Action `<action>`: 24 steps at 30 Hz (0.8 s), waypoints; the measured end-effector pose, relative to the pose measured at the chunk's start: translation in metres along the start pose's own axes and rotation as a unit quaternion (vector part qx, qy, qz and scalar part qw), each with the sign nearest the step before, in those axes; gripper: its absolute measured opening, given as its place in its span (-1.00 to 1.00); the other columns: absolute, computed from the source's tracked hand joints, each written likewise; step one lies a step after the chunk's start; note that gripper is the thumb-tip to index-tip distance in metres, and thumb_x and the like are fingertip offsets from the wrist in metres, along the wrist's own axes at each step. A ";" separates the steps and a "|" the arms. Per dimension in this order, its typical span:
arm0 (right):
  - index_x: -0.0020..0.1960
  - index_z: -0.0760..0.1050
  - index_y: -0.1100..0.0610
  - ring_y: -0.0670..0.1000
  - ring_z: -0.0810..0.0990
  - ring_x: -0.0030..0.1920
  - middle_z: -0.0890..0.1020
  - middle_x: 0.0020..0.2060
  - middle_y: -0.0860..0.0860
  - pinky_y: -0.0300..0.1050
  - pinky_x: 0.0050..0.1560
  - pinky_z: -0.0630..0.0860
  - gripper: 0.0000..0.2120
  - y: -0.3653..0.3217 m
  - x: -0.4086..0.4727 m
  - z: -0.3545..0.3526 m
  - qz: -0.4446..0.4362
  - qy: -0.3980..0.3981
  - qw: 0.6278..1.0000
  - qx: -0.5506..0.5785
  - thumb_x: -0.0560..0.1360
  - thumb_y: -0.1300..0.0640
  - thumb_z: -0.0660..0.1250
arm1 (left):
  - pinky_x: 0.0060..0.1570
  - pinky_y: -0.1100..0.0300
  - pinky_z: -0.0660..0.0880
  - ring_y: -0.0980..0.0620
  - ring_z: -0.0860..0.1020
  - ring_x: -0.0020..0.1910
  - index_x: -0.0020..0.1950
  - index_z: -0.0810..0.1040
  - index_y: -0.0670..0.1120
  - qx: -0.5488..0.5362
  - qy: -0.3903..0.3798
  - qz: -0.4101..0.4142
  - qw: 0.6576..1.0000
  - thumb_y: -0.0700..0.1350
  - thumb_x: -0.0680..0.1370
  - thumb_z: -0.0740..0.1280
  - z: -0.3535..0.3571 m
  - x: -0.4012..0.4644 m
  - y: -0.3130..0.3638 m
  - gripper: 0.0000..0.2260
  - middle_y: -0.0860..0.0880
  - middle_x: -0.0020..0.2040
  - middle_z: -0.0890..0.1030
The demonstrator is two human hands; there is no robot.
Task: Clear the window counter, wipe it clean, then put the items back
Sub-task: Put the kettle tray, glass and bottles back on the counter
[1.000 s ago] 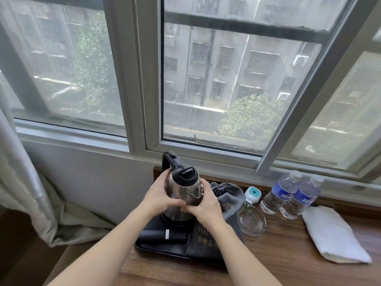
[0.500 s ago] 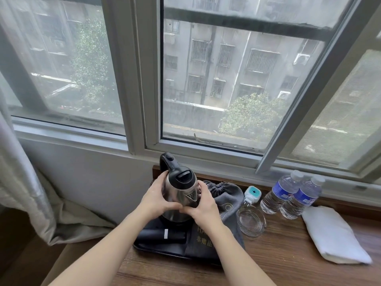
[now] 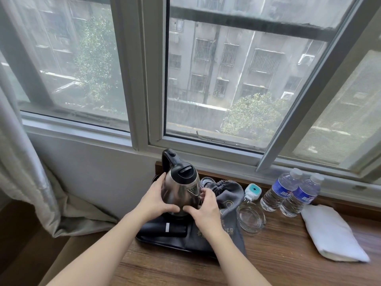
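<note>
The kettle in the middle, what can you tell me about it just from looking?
The electric kettle has a shiny, rounded steel-looking body with a perforated patch at the spout, a black lid and a black handle with a switch at the back. It stands upright over the black tray at the counter's left end, beside a grey drawstring bag. The left hand and right hand hold its lower body from either side.

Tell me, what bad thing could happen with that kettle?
Both hands, left hand and right hand, grip the smooth steel kettle by its body, not its handle, so it might slip. The glass ashtray and grey pouch sit close by and could get bumped.
</note>
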State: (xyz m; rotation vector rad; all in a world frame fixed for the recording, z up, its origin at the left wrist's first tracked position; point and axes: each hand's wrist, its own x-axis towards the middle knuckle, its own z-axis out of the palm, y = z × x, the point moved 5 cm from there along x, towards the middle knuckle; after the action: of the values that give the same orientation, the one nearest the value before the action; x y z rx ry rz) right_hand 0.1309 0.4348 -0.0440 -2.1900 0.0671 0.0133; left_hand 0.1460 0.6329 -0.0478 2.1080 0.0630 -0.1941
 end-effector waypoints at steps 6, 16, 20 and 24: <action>-0.01 0.42 0.03 -0.07 0.48 -0.08 0.47 -0.07 -0.08 -0.25 -0.03 0.36 -0.67 0.014 -0.030 0.024 -0.023 -0.082 0.988 -0.126 0.38 -0.02 0.51 | 0.13 0.18 0.44 0.07 0.52 0.09 0.40 0.34 0.10 0.176 -0.037 -0.063 0.982 0.15 0.26 0.56 -0.010 -0.031 -0.040 -0.23 0.12 0.09 0.53; 0.32 0.48 0.09 0.10 0.43 0.29 0.51 0.23 0.04 -0.02 0.29 0.39 -0.63 0.019 -0.034 0.059 -0.091 -0.207 0.917 -0.328 0.52 0.20 0.31 | 0.03 0.13 0.33 0.06 0.45 0.21 0.17 0.54 0.12 0.443 -0.088 0.004 0.892 0.08 0.40 0.40 0.000 -0.041 -0.053 -0.66 0.12 0.07 0.49; 0.32 0.41 0.12 0.13 0.40 0.29 0.46 0.26 0.07 0.00 0.29 0.40 -0.63 0.019 -0.033 0.065 -0.105 -0.213 0.904 -0.356 0.53 0.25 0.31 | 0.11 0.09 0.32 0.04 0.44 0.28 0.25 0.47 0.13 0.489 -0.097 0.014 0.866 -0.02 0.44 0.39 0.007 -0.038 -0.055 -0.62 0.11 0.23 0.49; 0.32 0.40 0.14 0.14 0.40 0.28 0.47 0.26 0.08 0.02 0.30 0.42 -0.64 0.019 -0.030 0.067 -0.117 -0.214 0.897 -0.369 0.54 0.21 0.31 | 0.08 0.06 0.29 0.04 0.46 0.27 0.23 0.45 0.13 0.495 -0.104 0.008 0.863 -0.06 0.44 0.38 0.007 -0.035 -0.053 -0.63 0.12 0.22 0.50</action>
State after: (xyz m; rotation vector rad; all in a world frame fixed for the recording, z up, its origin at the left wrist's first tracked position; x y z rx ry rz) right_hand 0.1007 0.4801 -0.0973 -2.8800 -0.5345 0.4497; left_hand 0.1044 0.6554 -0.0902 3.0939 -0.2359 -0.5309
